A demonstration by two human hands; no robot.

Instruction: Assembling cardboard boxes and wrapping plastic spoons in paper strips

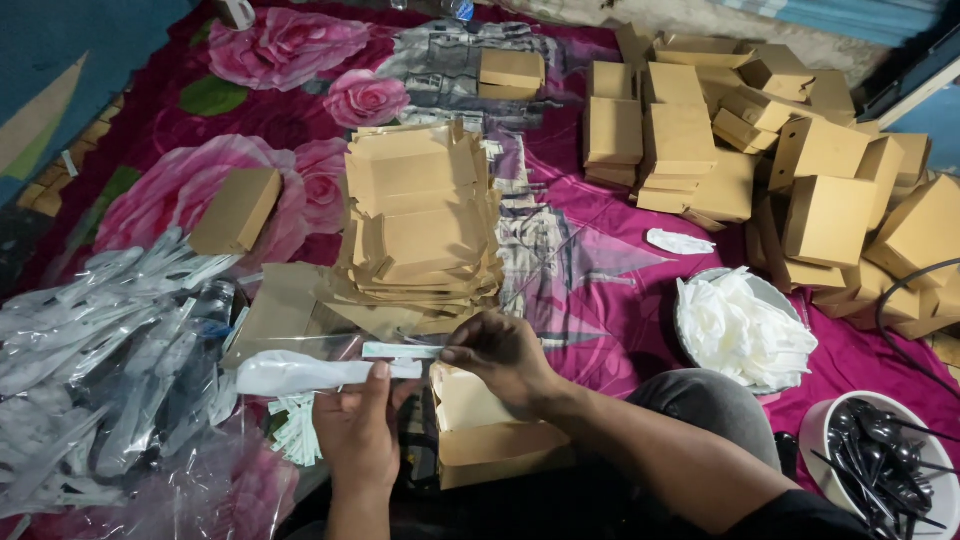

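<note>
Left hand (357,432) closed around a white folded napkin bundle in clear plastic wrap (300,372). Right hand (503,352) pinching a thin pale paper strip (400,350) at its end, just above the bundle. Directly below, an open brown cardboard box (490,440). Beyond the hands, a stack of flat unfolded brown cartons (420,215) on the magenta floral cloth (600,280). At right, a white bowl of black plastic spoons (885,460).

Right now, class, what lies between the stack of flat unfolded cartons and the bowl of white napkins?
In the head view, between the flat carton stack and the napkin bowl, only the flowered cloth shows; one stray white packet lies farther back.
</note>
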